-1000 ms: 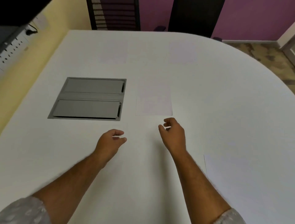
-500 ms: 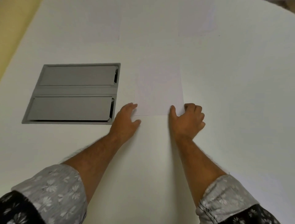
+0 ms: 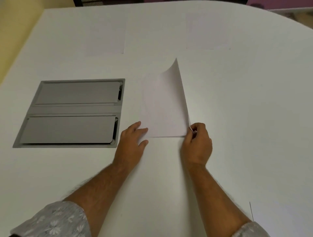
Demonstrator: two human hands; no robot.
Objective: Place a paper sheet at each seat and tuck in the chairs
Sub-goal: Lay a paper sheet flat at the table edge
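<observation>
A stack of white paper sheets [image 3: 163,108] lies in the middle of the white table [image 3: 245,118]. My right hand [image 3: 197,143] pinches the near right corner of the top sheet, whose right edge curls up off the stack to a point at its far corner. My left hand [image 3: 133,140] lies flat with its fingertips on the stack's near left corner. Two more sheets lie flat at the far side, one at the left [image 3: 108,37] and one at the right [image 3: 208,32]. Another sheet [image 3: 281,218] lies at the near right edge.
A grey recessed cable box [image 3: 74,111] with two lids is set into the table left of the stack. A dark chair back [image 3: 88,1] shows at the far edge. The table's right side curves round.
Both hands reached forward to the stack. My right hand took the top sheet's corner and lifted its right side, while my left hand settled on the left corner.
</observation>
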